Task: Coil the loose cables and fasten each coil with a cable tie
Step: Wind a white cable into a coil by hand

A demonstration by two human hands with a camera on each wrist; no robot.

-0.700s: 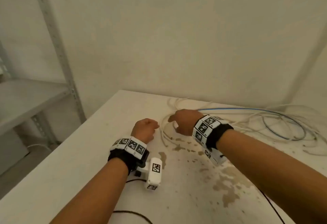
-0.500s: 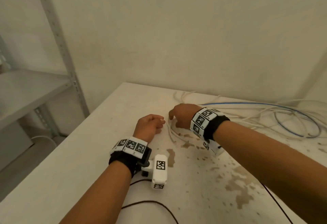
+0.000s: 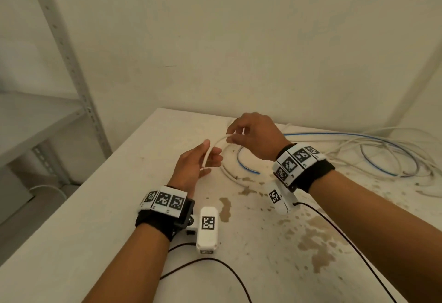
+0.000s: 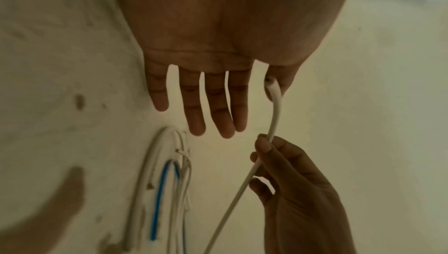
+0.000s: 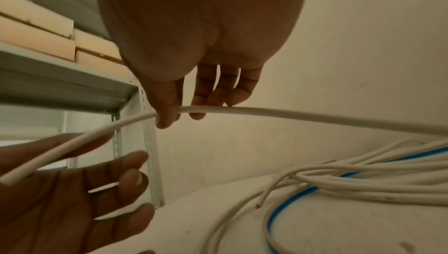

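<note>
A thick white cable (image 3: 216,143) arcs up from the table between my two hands. My right hand (image 3: 230,136) pinches it between thumb and fingertips, seen close in the right wrist view (image 5: 179,114). Its cut end lies across my left hand (image 3: 210,156), beside the thumb, with the fingers (image 4: 194,116) straight and spread. The loose pile of white cables (image 3: 358,149) with a blue cable (image 3: 241,166) sprawls on the table behind and to the right of my right hand. No cable tie is in view.
The white table (image 3: 95,207) is stained brown in the middle and right. Thin black leads (image 3: 215,261) from the wrist cameras trail over its near part. A metal shelf rack (image 3: 71,63) stands to the left of the table, and a wall is close behind.
Both hands were curled low at the cable ends on the table. Now they are raised; the right has lifted a white cable and the left has opened under its end.
</note>
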